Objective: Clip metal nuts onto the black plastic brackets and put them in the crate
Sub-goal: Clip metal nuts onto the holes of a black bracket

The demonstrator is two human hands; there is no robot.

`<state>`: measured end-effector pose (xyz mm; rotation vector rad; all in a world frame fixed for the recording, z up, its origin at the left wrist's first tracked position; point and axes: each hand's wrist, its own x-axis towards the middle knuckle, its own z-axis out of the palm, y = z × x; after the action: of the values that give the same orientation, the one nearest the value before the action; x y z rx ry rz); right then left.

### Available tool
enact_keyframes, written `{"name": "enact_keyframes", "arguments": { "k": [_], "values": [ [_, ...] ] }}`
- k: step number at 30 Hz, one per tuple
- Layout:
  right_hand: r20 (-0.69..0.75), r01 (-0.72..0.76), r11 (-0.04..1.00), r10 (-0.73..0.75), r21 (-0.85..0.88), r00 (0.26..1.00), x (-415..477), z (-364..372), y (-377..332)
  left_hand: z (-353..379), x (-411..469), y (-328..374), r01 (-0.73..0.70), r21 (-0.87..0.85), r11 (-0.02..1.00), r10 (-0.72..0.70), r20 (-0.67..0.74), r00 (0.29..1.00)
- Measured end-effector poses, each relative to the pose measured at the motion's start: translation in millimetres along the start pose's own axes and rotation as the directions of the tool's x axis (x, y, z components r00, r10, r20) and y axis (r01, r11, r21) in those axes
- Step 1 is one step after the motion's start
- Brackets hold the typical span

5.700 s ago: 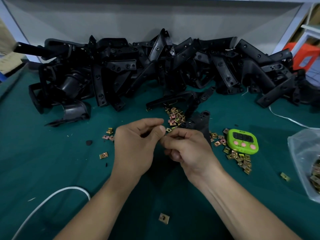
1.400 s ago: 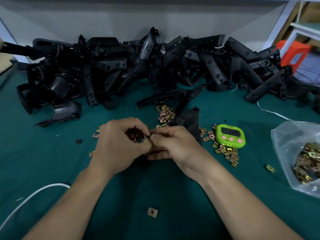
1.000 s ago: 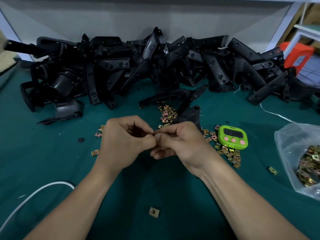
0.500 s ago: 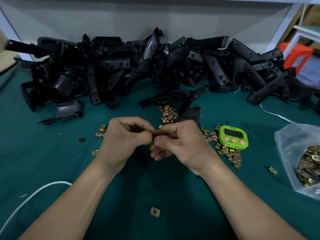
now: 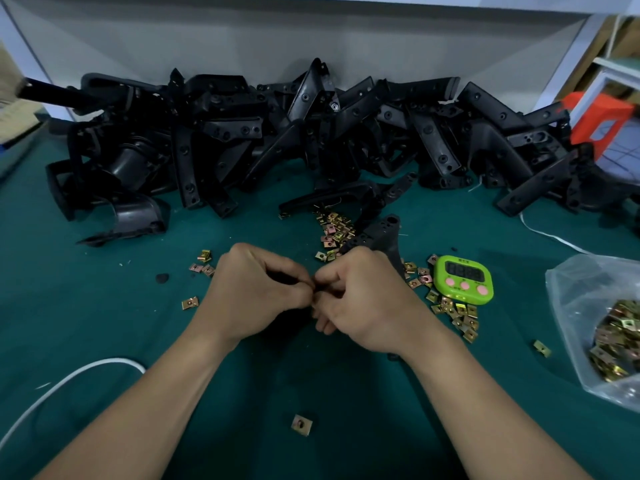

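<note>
The black plastic bracket point(image 5: 386, 233) being worked on is in the middle of the green felt tabletop point(image 5: 104, 323). It's mostly buried under the right hand point(image 5: 367, 299), with only its holed top end poking out past the knuckles. That hand's fingers are curled round it. The left hand point(image 5: 256, 292) is bunched up too, thumb and forefinger tips pressed right against the right hand's. Honestly can't tell what's pinched in there, it's hidden. Loose brass-coloured metal clip nuts point(image 5: 334, 230) are heaped just behind the hands, a few more lie by the left knuckles, and a lone square nut point(image 5: 301, 424) sits between the forearms. A lime-green digital timer with pink buttons point(image 5: 464, 278) is just right of the right hand, with nuts strewn around it. At the far right a clear plastic bag point(image 5: 571, 299) holds loads more nuts. A big jumbled heap of black brackets point(image 5: 311, 133) runs along the back wall, an orange plastic stool point(image 5: 599, 123) is beyond its right end, and a white cable point(image 5: 69, 379) loops at lower left
</note>
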<state>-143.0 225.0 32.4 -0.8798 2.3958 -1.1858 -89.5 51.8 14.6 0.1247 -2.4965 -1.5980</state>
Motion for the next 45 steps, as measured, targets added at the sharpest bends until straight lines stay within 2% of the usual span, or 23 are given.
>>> {"name": "enact_keyframes", "arguments": {
  "k": [2, 5, 8, 12, 15, 17, 20, 24, 27, 31, 34, 39, 45],
  "values": [
    [0.016, -0.046, 0.980, 0.043, 0.196, 0.999, 1, -1, 2, 3, 1, 1, 0.002, -0.055, 0.999, -0.003, -0.018, 1.000],
    [0.064, -0.141, 0.846, 0.126, 0.515, 0.990, 1, 1, 3, 6, 3, 3, 0.038, -0.216, 0.976, -0.059, -0.092, 0.994],
    [0.099, -0.173, 0.767, 0.142, 0.618, 0.985, 2, 3, 1, 9, 4, 5, 0.057, -0.338, 0.940, -0.099, -0.109, 0.989],
    [0.107, -0.135, 0.795, 0.088, 0.592, 0.990, 1, -5, 2, 7, 5, 2, 0.054, -0.356, 0.933, -0.084, -0.070, 0.994],
    [0.128, -0.134, 0.824, 0.076, 0.550, 0.989, -1, -4, 3, 2, 4, 0, 0.016, -0.245, 0.969, -0.019, -0.011, 1.000],
    [0.076, -0.145, 0.829, 0.124, 0.540, 0.989, 0, 4, 4, 1, 3, -2, -0.032, -0.127, 0.991, 0.028, -0.035, 0.999],
    [0.013, -0.130, 0.824, 0.147, 0.551, 0.989, 2, 8, 5, -4, 3, -3, -0.057, -0.041, 0.998, 0.053, -0.097, 0.994],
    [-0.012, -0.102, 0.808, 0.133, 0.580, 0.991, 1, 1, 9, -9, 1, -1, -0.061, -0.032, 0.998, 0.058, -0.080, 0.995],
    [-0.059, -0.074, 0.854, 0.121, 0.515, 0.991, 0, 3, 9, -5, -1, 2, -0.096, 0.044, 0.994, 0.099, -0.076, 0.992],
    [-0.129, -0.030, 0.893, 0.098, 0.450, 0.987, 1, 3, 9, -6, -1, 2, -0.141, 0.036, 0.989, 0.143, -0.040, 0.989],
    [-0.148, -0.007, 0.902, 0.079, 0.431, 0.986, 1, 5, 9, -3, -1, 2, -0.193, 0.100, 0.976, 0.197, -0.031, 0.980],
    [-0.129, -0.044, 0.837, 0.135, 0.545, 0.982, 0, 11, 7, 9, -4, 5, -0.302, 0.276, 0.912, 0.325, -0.043, 0.945],
    [-0.048, -0.112, 0.754, 0.187, 0.648, 0.981, 1, 13, 7, 11, -4, 5, -0.346, 0.312, 0.885, 0.374, -0.032, 0.927]
  ]
}}
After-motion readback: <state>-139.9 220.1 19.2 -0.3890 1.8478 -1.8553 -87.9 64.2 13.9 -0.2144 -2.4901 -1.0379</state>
